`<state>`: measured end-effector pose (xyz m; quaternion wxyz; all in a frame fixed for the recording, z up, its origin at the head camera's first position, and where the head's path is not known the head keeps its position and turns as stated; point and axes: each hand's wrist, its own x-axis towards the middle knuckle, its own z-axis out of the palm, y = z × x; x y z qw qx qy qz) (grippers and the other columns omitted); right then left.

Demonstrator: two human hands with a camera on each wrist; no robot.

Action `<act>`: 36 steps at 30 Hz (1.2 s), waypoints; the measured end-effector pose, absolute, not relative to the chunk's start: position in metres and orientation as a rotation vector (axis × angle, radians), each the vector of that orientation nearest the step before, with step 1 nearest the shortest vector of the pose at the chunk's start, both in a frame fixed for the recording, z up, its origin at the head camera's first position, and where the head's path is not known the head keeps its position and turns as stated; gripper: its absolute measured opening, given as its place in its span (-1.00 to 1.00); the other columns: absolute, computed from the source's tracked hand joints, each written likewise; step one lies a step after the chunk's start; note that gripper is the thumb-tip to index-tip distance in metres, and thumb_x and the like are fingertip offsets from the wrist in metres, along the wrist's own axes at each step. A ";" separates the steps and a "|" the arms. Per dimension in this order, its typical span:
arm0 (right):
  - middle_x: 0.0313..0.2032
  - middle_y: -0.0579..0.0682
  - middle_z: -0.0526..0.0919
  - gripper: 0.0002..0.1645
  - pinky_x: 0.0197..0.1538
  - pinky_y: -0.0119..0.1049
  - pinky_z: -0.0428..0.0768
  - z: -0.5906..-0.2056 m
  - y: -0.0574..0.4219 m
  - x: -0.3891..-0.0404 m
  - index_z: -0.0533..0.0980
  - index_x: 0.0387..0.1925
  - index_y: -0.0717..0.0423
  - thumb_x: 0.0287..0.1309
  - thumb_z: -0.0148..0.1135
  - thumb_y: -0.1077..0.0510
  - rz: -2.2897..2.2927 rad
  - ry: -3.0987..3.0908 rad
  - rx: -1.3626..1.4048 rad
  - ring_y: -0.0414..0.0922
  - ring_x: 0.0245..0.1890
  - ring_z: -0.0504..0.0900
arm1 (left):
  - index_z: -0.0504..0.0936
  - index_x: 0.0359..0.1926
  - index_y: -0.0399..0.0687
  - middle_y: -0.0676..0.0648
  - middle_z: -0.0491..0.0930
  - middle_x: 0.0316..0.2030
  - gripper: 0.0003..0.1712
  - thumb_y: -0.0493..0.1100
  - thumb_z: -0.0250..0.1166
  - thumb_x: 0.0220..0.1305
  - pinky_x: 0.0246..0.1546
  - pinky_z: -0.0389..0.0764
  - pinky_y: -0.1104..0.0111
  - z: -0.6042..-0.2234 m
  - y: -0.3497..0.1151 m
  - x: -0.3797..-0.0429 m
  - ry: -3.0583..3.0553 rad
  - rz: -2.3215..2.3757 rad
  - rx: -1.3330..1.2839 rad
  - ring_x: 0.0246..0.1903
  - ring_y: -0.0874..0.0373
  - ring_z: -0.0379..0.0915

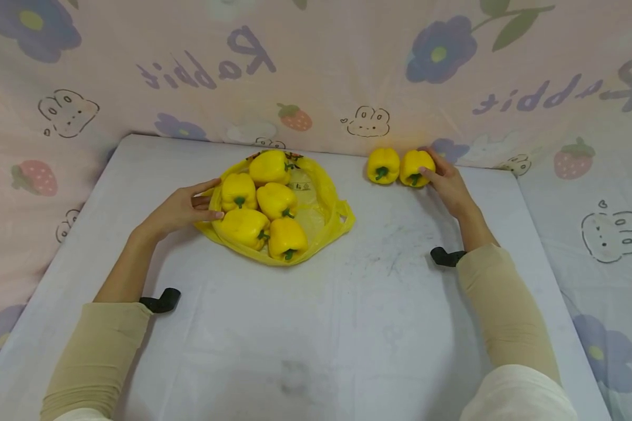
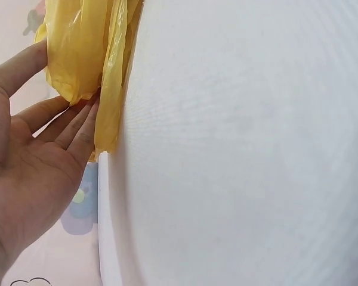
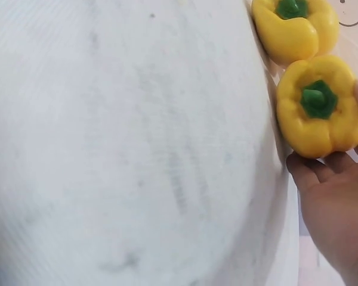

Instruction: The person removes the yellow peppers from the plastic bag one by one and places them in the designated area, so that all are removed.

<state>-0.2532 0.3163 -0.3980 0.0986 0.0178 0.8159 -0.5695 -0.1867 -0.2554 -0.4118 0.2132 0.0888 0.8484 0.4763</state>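
At the left of the table, a yellow plastic bag (image 1: pixel 316 248) lies spread with its mouth up, and several yellow bell peppers (image 1: pixel 244 228) sit inside it. My left hand (image 1: pixel 176 211) holds the bag's left edge, the thumb over the rim and the fingers along the outside; in the left wrist view some fingertips are hidden by the plastic. Near the back edge, my right hand (image 1: pixel 449 184) grips a yellow bell pepper (image 3: pixel 340 128) from its right side, between thumb and fingers. Another bell pepper (image 1: pixel 383 166) stands directly left of it, almost touching.
A white table (image 1: pixel 305 327) carries the bag and peppers, with faint grey smudges on its surface. Behind it hangs a pink cloth (image 1: pixel 321 70) printed with rabbits, flowers and strawberries. A black wrist-worn device (image 1: pixel 162 300) juts inward from the left sleeve, another (image 1: pixel 446 256) from the right.
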 end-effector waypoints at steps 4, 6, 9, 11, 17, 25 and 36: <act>0.57 -0.04 -0.08 -0.18 0.49 -0.14 0.08 -0.393 0.313 -0.249 -0.01 0.57 -0.05 0.44 0.11 0.05 -1.711 2.414 0.060 -0.09 0.53 -0.04 | 0.05 0.57 0.07 -0.10 0.06 0.52 0.00 0.00 0.41 0.26 0.33 0.30 0.02 -0.413 -0.255 -0.187 2.362 1.316 0.242 0.40 -0.15 0.19; 0.56 -0.03 -0.06 -0.19 0.49 -0.17 0.10 -0.394 0.312 -0.248 0.01 0.56 -0.02 0.43 0.12 0.05 -1.729 2.423 0.060 -0.10 0.53 -0.02 | 0.05 0.57 0.07 -0.11 0.06 0.52 -0.01 0.00 0.41 0.27 0.33 0.31 0.03 -0.413 -0.255 -0.186 2.360 1.318 0.244 0.40 -0.15 0.19; 0.55 -0.01 0.00 -0.21 0.47 -0.25 0.14 -0.394 0.311 -0.247 0.06 0.55 0.01 0.42 0.13 0.06 -1.765 2.430 0.069 -0.11 0.52 0.03 | 0.05 0.57 0.05 -0.13 0.06 0.52 -0.01 -0.02 0.40 0.27 0.33 0.31 0.02 -0.412 -0.254 -0.186 2.351 1.327 0.248 0.40 -0.16 0.19; 0.54 0.01 0.04 -0.22 0.46 -0.31 0.16 -0.396 0.312 -0.246 0.09 0.54 0.06 0.41 0.15 0.09 -1.814 2.420 0.067 -0.12 0.51 0.05 | 0.05 0.57 0.04 -0.13 0.06 0.52 -0.02 -0.03 0.40 0.28 0.33 0.31 0.03 -0.411 -0.253 -0.185 2.350 1.327 0.250 0.40 -0.16 0.19; 0.47 0.13 0.22 -0.26 0.38 -0.46 0.26 -0.397 0.313 -0.248 0.22 0.46 0.24 0.33 0.23 0.21 -1.994 2.423 0.067 -0.07 0.46 0.20 | 0.04 0.57 0.07 -0.10 0.05 0.53 -0.01 -0.03 0.40 0.27 0.34 0.30 0.02 -0.410 -0.254 -0.185 2.350 1.324 0.246 0.41 -0.15 0.18; 0.31 0.38 0.37 -0.40 0.38 -0.25 0.32 -0.389 0.306 -0.247 0.38 0.25 0.49 0.19 0.28 0.41 -2.277 2.496 -0.031 0.18 0.37 0.32 | 0.02 0.57 0.07 -0.10 0.03 0.53 0.00 -0.03 0.40 0.27 0.35 0.27 -0.01 -0.409 -0.255 -0.185 2.352 1.305 0.234 0.41 -0.17 0.16; 0.25 0.20 0.52 -0.50 0.40 -0.17 0.32 -0.383 0.299 -0.246 0.50 0.19 0.37 0.19 0.29 0.42 -2.318 2.534 -0.179 0.07 0.32 0.43 | 0.02 0.57 0.07 -0.09 0.02 0.54 -0.01 -0.04 0.40 0.28 0.33 0.31 0.02 -0.408 -0.254 -0.183 2.358 1.318 0.237 0.41 -0.17 0.17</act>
